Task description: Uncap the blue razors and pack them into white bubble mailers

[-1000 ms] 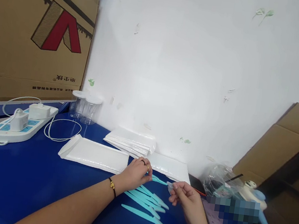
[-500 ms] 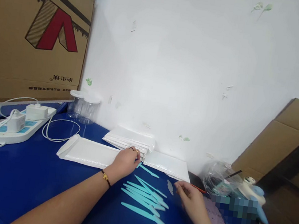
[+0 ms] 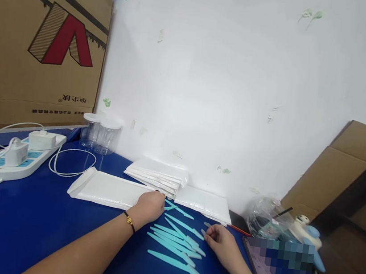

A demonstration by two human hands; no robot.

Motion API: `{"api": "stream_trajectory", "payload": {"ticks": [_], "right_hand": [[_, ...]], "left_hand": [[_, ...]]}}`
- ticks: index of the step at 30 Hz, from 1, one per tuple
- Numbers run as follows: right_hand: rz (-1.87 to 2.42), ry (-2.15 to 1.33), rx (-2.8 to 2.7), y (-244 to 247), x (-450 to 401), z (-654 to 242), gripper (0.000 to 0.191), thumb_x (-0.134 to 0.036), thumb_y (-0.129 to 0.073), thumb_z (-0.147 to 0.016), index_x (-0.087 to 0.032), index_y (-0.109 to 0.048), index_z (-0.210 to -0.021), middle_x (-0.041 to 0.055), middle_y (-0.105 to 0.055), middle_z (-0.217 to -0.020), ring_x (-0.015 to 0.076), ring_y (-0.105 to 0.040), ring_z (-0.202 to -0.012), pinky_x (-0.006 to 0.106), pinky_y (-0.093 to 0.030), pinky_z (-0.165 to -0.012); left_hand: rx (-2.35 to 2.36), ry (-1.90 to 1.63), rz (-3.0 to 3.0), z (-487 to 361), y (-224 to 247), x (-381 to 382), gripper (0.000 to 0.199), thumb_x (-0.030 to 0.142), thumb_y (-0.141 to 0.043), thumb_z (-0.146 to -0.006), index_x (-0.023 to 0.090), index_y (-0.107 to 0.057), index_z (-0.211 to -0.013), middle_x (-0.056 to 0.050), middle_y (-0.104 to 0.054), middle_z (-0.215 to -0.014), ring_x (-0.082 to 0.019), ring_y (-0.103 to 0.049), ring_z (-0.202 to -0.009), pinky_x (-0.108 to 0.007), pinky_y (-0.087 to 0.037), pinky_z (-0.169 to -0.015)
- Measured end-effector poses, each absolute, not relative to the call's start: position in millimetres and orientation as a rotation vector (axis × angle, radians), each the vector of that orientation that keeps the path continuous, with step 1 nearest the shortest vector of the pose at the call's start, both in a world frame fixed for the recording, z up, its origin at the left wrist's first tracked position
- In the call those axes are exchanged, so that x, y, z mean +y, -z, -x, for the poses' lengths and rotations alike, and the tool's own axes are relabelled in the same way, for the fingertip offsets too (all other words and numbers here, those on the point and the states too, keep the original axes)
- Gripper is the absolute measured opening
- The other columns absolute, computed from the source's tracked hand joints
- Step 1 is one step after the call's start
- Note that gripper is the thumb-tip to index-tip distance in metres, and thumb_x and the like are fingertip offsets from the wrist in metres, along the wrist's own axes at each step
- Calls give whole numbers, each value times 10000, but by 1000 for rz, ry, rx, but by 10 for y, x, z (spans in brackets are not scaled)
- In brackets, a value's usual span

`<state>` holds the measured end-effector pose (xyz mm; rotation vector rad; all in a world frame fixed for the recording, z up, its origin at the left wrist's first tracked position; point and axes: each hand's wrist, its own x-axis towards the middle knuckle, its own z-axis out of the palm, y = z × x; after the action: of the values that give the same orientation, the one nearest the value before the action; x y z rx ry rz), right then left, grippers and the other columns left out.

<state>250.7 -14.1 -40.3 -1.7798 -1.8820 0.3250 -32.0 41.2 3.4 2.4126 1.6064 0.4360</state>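
Several teal blade-shaped tools (image 3: 170,260) lie fanned out on the blue table. My left hand (image 3: 151,205) is closed around the end of a teal tool (image 3: 170,206) behind the fan, beside a flat white padded packet (image 3: 108,189). My right hand (image 3: 219,240) is to the right of the fan, thumb and fingers pinched on a small translucent cap (image 3: 204,233). Another pale piece (image 3: 207,224) shows just behind those fingertips.
White packets (image 3: 158,172) are stacked against the wall, with more (image 3: 204,204) beside them. A power strip (image 3: 13,168), cable and clear jars (image 3: 107,138) stand left. A plastic bag (image 3: 265,217), figurine (image 3: 305,234) and pink-screened device (image 3: 262,273) are at right.
My left hand has come down from the packet stack to the teal tools. My right hand has moved slightly left, onto the translucent piece. One tool at the fan's back lies apart from the others.
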Motion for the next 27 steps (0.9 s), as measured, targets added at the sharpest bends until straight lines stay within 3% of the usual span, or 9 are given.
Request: {"api": "stream_trajectory", "payload": {"ticks": [8, 15, 21, 27], "right_hand": [[1703, -401, -1929, 307, -224, -2423, 42, -199, -544, -723, -200, -586, -727, -14, -599, -655, 149, -539, -605, 223, -393, -558], [1443, -197, -1982, 47, -387, -2299, 166, -330, -460, -876, -218, -577, -841, 37, -611, -801, 167, -557, -714, 252, -450, -660], [1304, -21, -2061, -31, -462, -2173, 220, -320, -383, -929, -232, -584, -919, 78, -610, -911, 194, -586, -843, 278, -477, -739], [1265, 61, -2125, 17, -447, -2159, 202, -251, -386, -932, -235, -585, -957, 68, -595, -922, 170, -594, -839, 243, -479, -745]], "left_hand": [[1104, -549, -2239, 262, -60, 361, 217, 328, -386, -874, 196, -559, -870, -1, -607, -757, -136, -563, -635, -223, -396, -565], [1007, -528, -2388, 194, -173, 265, 355, 365, -252, -937, 200, -550, -834, -17, -618, -818, -151, -544, -727, -239, -408, -661], [993, -484, -2405, 169, -130, 259, 327, 319, -269, -930, 199, -567, -869, -26, -629, -873, -158, -554, -780, -245, -416, -697], [986, -505, -2379, 169, -121, 261, 307, 305, -293, -923, 209, -574, -845, -8, -628, -850, -149, -547, -762, -229, -407, -677]]}}
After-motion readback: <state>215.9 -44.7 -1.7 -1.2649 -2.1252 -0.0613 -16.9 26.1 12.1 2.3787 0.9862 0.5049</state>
